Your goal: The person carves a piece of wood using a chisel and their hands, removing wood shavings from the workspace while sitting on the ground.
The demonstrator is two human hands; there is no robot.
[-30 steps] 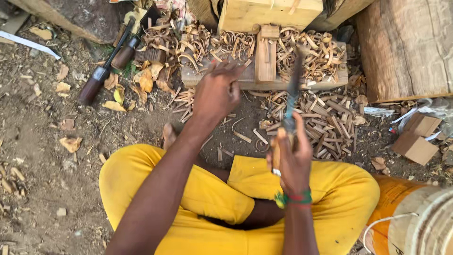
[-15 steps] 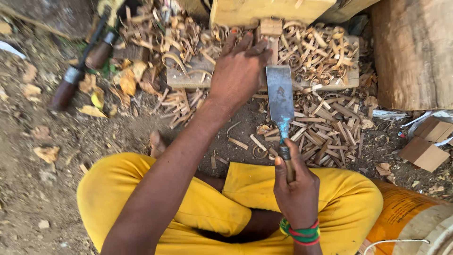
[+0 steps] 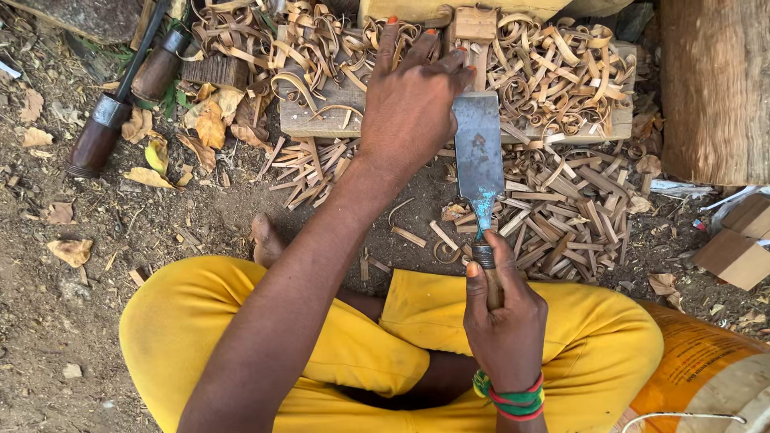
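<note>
My right hand point(image 3: 504, 309) grips the handle of a wide flat chisel point(image 3: 478, 152), whose blade points away from me toward a small wooden piece point(image 3: 474, 26) standing on a wooden board point(image 3: 321, 119). My left hand point(image 3: 411, 100) lies over the board with fingers spread, its thumb side pressing on the top of the chisel blade. Curled wood shavings point(image 3: 553, 72) cover the board. I sit cross-legged in yellow trousers point(image 3: 241, 337), a bare foot point(image 3: 266, 239) showing on the dirt.
Split wood slivers point(image 3: 561, 212) litter the ground before the board. Two dark-handled tools point(image 3: 100, 132) lie at the upper left among dry leaves. A thick log point(image 3: 714, 88) stands at the right, cardboard pieces point(image 3: 734, 252) below it, an orange container point(image 3: 706, 377) at lower right.
The chisel went from held up edge-on to lowered flat with its blade toward the wooden piece. My left hand shifted right onto the blade. The view moved closer.
</note>
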